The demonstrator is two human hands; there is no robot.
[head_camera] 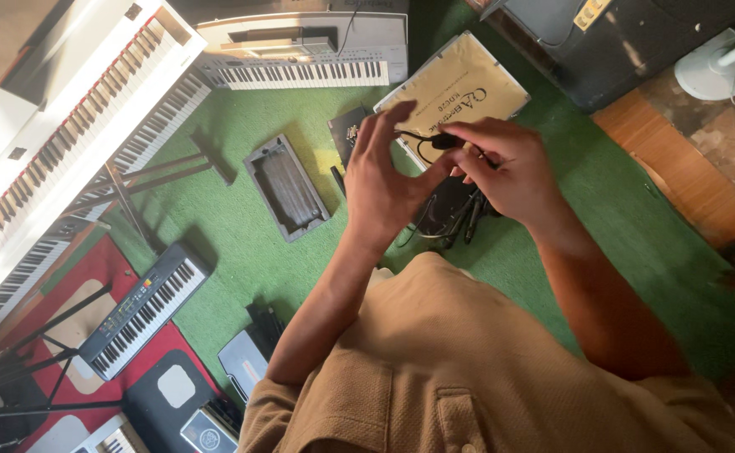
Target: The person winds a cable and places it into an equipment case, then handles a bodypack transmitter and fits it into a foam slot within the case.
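1. Green carpet (pixel 242 243) covers the floor, and everything below is placed from the tan square packet (pixel 460 84) lying on it.
2. Just below the packet's lower edge, the right hand (pixel 506 172) pinches a small black plug (pixel 446 141) between thumb and fingertips, closed on it.
3. A thin black cable (pixel 418 147) runs from the plug and loops down toward a dark bundle of cords (pixel 451 218) on the carpet, under both hands.
4. The left hand (pixel 384 180) is raised just left of the plug, fingers spread and curved, its thumb touching the right hand; whether it grips the cable cannot be told.
5. Left of the packet lies a grey oblong tray (pixel 288 189), beside a small black booklet (pixel 351 130).
6. Above and left of the packet sits a silver keyboard (pixel 300 54); further left, a white piano (pixel 74 126) stands on a stand.
7. Well below and left of the packet, a small black keyboard (pixel 141 310) rests on a red mat (pixel 91 268).
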